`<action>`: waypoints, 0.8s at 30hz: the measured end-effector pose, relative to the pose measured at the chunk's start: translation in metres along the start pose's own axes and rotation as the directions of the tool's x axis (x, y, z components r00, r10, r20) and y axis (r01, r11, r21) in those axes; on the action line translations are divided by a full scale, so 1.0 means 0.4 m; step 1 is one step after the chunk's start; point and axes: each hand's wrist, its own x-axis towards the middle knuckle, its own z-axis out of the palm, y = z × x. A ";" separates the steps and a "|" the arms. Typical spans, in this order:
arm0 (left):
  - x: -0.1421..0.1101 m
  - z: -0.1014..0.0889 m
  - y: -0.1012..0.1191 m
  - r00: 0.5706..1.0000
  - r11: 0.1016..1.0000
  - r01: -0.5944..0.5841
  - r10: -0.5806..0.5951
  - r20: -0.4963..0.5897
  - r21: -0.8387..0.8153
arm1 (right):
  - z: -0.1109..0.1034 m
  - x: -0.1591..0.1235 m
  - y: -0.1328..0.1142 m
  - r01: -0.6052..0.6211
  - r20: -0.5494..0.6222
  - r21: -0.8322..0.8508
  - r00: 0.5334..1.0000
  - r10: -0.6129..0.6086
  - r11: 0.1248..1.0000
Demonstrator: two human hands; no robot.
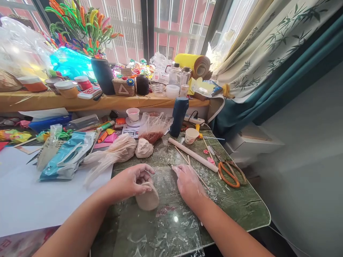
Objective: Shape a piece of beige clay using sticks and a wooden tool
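Note:
My left hand (132,182) curls over the top of a pale lump of dough (148,200) that rests on a clear plastic sheet (163,228) on the green table. My right hand (187,184), dusted with flour, lies beside it to the right with fingers together, reaching toward a thin wooden stick (199,178); whether it grips the stick is hidden. A second dough lump (144,148) and a dough-filled plastic bag (118,151) lie just beyond my hands.
A white rolling pin (193,154) and orange-handled scissors (227,173) lie to the right. A bag of red powder (154,128), a kitchen scale with a cup (132,123), a dark bottle (179,116) and a paper cup (191,135) stand behind. Packets (66,155) cover the left.

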 end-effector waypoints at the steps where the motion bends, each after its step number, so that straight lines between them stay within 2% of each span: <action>1: 0.002 0.001 0.002 0.998 0.997 -0.041 0.038 -0.043 -0.067 | 0.000 0.000 0.001 -0.003 0.002 0.006 1.000 0.003 1.000; 5: 0.022 0.017 -0.003 0.957 0.953 -0.168 0.096 -0.275 -0.253 | 0.000 0.002 0.002 -0.004 -0.015 0.027 1.000 0.005 1.000; 8: 0.039 0.036 -0.022 0.935 0.924 -0.169 0.041 -0.351 -0.343 | -0.003 0.001 0.000 0.005 -0.026 0.031 1.000 -0.004 1.000; 14: 0.056 0.069 -0.068 0.969 0.878 -0.050 -0.073 -0.236 -0.475 | -0.003 -0.001 -0.001 0.011 -0.047 0.004 0.999 -0.011 1.000; 20: 0.055 0.081 -0.079 0.991 0.881 -0.039 -0.026 -0.129 -0.471 | -0.002 -0.003 0.003 0.008 -0.091 -0.011 0.996 -0.009 1.000; 22: 0.050 0.083 -0.071 0.994 0.879 -0.064 0.012 -0.111 -0.473 | -0.012 -0.004 0.006 -0.007 -0.109 0.063 0.994 0.013 0.998; 24: 0.044 0.083 -0.059 0.987 0.885 -0.120 0.060 -0.146 -0.450 | -0.029 -0.003 0.010 -0.060 -0.113 0.221 0.990 0.087 0.973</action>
